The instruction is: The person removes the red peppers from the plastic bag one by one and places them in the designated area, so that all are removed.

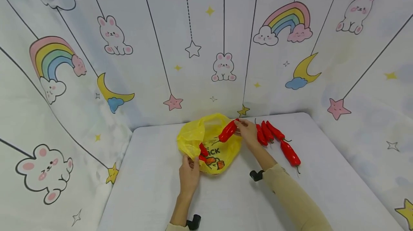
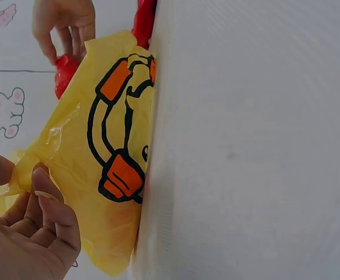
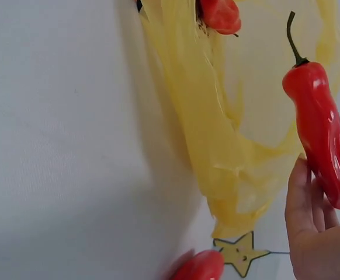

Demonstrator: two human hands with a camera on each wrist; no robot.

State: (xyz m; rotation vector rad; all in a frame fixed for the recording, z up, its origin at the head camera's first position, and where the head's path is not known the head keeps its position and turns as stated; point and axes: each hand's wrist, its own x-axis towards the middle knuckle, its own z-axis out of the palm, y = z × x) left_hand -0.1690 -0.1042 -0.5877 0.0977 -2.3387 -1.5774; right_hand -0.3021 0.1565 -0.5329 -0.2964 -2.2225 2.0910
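A thin yellow plastic bag [image 1: 190,137] printed with a cartoon lies at the back middle of the table, its mouth spread. Thumb and fingers of my left hand [image 2: 38,224] pinch the near left edge of the bag. Red peppers [image 1: 203,151] show inside the opening. My right hand [image 1: 247,132] holds a red chili pepper [image 3: 319,125] by its tip, raised over the right part of the bag. The pepper's green stem points away from the fingers, down and left in the head view.
Several red chili peppers [image 1: 265,132] lie on the white table [image 1: 151,184], right of the bag. One pepper [image 1: 290,153] lies closer to the front. Behind the table hangs a cloth [image 1: 200,91] printed with rabbits, stars and rainbows.
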